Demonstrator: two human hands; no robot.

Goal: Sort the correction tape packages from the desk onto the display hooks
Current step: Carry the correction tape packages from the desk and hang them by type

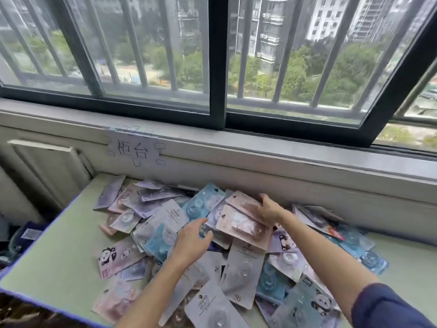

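Observation:
A loose heap of correction tape packages (165, 223) in purple, blue, pink and grey covers the pale green desk (59, 256) below the window. My right hand (267, 210) grips a small stack of pink packages (238, 223) near the top of the heap, fingers curled over its far edge. My left hand (191, 242) lies on the pile just left of that stack, fingers stretched toward a blue package (163, 235). No display hooks are in view.
A grey sill and a wall with a taped paper label (132, 149) rise behind the desk. Above is a dark-framed window (217, 67) with bars. A white radiator (45, 166) stands at the left. Dark clutter lies beyond the desk's left edge.

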